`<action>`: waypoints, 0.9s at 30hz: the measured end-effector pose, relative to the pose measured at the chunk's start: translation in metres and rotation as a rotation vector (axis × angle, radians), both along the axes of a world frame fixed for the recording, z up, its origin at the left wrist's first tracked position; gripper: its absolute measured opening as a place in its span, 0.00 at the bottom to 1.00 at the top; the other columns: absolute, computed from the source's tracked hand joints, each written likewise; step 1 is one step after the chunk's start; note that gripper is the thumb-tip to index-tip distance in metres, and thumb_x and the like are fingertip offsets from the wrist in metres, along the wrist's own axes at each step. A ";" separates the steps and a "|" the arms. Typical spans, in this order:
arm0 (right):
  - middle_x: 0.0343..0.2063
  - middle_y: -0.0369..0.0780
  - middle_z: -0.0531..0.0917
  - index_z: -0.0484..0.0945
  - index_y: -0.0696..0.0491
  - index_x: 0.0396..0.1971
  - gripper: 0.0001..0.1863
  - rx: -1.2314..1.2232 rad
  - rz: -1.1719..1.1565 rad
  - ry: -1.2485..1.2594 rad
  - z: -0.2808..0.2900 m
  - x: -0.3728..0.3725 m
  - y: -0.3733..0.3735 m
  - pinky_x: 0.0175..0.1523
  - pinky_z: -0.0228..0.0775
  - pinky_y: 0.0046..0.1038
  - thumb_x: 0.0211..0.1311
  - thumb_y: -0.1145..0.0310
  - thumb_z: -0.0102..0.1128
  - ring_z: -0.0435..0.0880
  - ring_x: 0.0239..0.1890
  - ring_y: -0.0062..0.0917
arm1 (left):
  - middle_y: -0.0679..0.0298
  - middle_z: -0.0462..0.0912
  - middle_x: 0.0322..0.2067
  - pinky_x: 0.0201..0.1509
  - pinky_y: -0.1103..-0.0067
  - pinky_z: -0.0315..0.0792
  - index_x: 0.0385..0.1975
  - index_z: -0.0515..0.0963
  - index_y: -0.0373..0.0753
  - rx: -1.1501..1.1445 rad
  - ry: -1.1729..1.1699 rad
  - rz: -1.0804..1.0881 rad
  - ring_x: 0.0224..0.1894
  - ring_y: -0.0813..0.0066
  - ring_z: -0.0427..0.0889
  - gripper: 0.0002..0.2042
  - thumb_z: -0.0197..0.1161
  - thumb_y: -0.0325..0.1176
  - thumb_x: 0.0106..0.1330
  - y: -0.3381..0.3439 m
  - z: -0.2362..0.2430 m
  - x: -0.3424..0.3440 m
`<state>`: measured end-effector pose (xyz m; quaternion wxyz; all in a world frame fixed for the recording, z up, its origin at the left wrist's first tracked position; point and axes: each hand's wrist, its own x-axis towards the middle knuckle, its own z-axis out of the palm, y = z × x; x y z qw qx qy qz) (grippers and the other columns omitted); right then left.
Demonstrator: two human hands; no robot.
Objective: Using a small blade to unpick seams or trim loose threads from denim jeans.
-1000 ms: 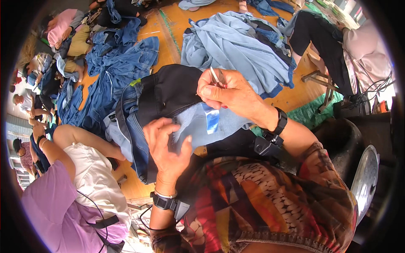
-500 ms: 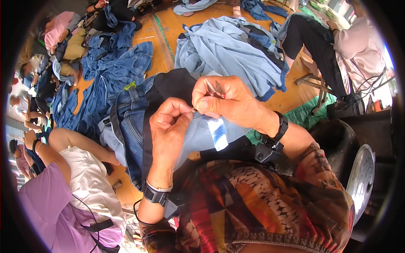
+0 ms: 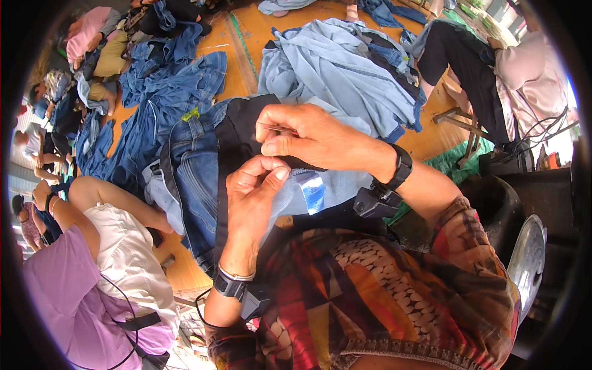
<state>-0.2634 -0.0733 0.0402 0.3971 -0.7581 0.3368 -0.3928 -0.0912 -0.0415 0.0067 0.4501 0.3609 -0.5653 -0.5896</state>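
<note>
My right hand [image 3: 308, 137] is closed around a small pair of metal thread snips [image 3: 280, 129]; their blades show as a thin edge between the curled fingers. Just below it, my left hand [image 3: 253, 188] pinches a light-blue denim garment [image 3: 345, 185] near a seam, thumb against forefinger. Whether a thread lies in that pinch is too small to tell. A white and blue label [image 3: 312, 194] hangs from the garment to the right of my left hand. Dark blue jeans [image 3: 197, 166] with a black part [image 3: 237, 129] lie under and left of my hands.
A heap of light-blue denim [image 3: 336, 74] lies ahead on the orange-brown wooden table [image 3: 243, 37]. Darker denim pieces [image 3: 148, 117] spread at the left. A person in purple [image 3: 68, 290] sits close at my left, another in pale pink [image 3: 530, 74] at the far right, beside a wooden stool [image 3: 465, 126].
My right hand has shifted left and slightly up, away from my left fingertips, and the snips have turned edge-on. My left hand has moved slightly down and right, still pinching.
</note>
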 end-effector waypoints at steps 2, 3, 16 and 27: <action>0.25 0.35 0.75 0.69 0.56 0.36 0.11 0.027 -0.073 0.065 0.012 -0.005 0.010 0.36 0.66 0.23 0.59 0.67 0.58 0.71 0.29 0.17 | 0.72 0.78 0.26 0.33 0.88 0.65 0.28 0.78 0.33 0.043 0.016 0.018 0.28 0.89 0.71 0.03 0.59 0.25 0.62 0.000 -0.003 0.002; 0.25 0.35 0.75 0.69 0.56 0.36 0.11 0.034 -0.064 0.069 0.016 -0.008 0.014 0.36 0.66 0.23 0.59 0.67 0.58 0.71 0.29 0.17 | 0.72 0.77 0.25 0.33 0.88 0.65 0.28 0.77 0.34 0.086 0.029 0.035 0.28 0.89 0.71 0.03 0.59 0.25 0.63 0.001 -0.005 0.003; 0.23 0.39 0.76 0.72 0.55 0.27 0.08 -0.198 -0.030 0.664 0.028 -0.018 0.028 0.33 0.65 0.36 0.47 0.71 0.61 0.77 0.30 0.35 | 0.72 0.77 0.25 0.32 0.88 0.64 0.27 0.75 0.35 0.049 0.082 0.031 0.27 0.89 0.70 0.06 0.57 0.28 0.65 0.001 -0.007 -0.001; 0.23 0.36 0.74 0.74 0.53 0.24 0.07 -0.516 -0.041 0.825 0.034 -0.004 0.034 0.31 0.69 0.32 0.45 0.71 0.62 0.77 0.31 0.30 | 0.74 0.74 0.23 0.29 0.89 0.61 0.25 0.74 0.35 0.045 0.088 0.032 0.26 0.91 0.65 0.06 0.55 0.25 0.65 -0.001 -0.006 -0.002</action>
